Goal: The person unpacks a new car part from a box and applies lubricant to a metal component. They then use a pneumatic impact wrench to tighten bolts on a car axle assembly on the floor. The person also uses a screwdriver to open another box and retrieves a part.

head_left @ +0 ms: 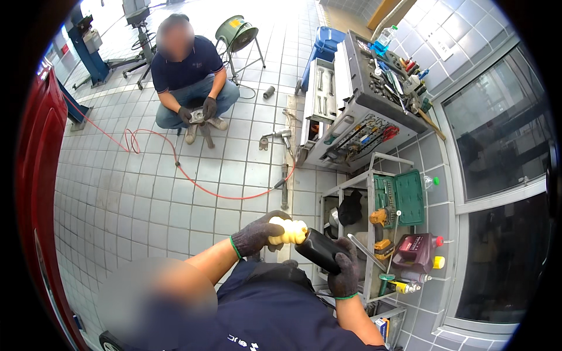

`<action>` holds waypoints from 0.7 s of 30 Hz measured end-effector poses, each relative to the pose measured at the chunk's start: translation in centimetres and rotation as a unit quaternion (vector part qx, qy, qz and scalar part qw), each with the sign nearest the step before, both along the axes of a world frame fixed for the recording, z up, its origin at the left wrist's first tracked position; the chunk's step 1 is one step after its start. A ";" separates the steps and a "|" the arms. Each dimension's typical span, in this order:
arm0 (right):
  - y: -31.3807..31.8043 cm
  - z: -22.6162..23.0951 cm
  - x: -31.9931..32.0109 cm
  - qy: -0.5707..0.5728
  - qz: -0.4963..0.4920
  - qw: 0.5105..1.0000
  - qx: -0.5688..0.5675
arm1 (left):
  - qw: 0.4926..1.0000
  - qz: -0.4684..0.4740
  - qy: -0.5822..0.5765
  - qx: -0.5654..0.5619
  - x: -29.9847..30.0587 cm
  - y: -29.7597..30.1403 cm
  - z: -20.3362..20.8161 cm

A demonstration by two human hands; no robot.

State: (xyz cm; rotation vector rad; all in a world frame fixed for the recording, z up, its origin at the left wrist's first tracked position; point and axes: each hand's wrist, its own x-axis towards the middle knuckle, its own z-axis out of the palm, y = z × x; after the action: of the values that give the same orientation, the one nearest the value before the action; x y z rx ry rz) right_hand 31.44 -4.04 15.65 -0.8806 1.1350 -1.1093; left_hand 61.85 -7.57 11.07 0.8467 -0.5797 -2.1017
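My left hand (257, 235), in a dark work glove with a green cuff, is closed around a pale yellow ribbed bump stop (288, 231). My right hand (344, 275), gloved the same way, grips a black cylindrical dust boot (319, 250) from its lower right side. The bump stop's right end sits at the upper left end of the boot. Whether it is inside the boot or only against it, I cannot tell. Both parts are held in front of my body, above the floor.
A co-worker (190, 76) squats ahead, gloved hands on a metal part. A red air hose (222, 196) crosses the tiles to an air tool (285, 181). To the right stand a tool cabinet (351, 123) with drawers out and a metal rack (370, 281). A red car (44, 169) stands left.
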 end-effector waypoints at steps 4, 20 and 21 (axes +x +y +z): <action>0.1 -0.5 0.2 -0.023 -0.001 1.000 0.005 | 1.000 -0.005 -0.010 -0.008 0.3 -0.4 -0.3; 0.7 1.1 0.5 -0.031 -0.005 0.999 0.027 | 1.000 -0.008 0.011 -0.006 -0.1 0.2 0.2; 0.8 1.3 0.5 -0.024 -0.003 0.999 0.029 | 1.000 -0.006 0.006 -0.003 -0.2 0.2 0.3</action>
State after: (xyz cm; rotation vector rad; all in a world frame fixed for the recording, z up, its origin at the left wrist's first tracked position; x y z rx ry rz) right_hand 31.96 -3.19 16.98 -0.8014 1.1253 -1.0911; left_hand 61.70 -7.36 11.40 0.8283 -0.5850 -2.1149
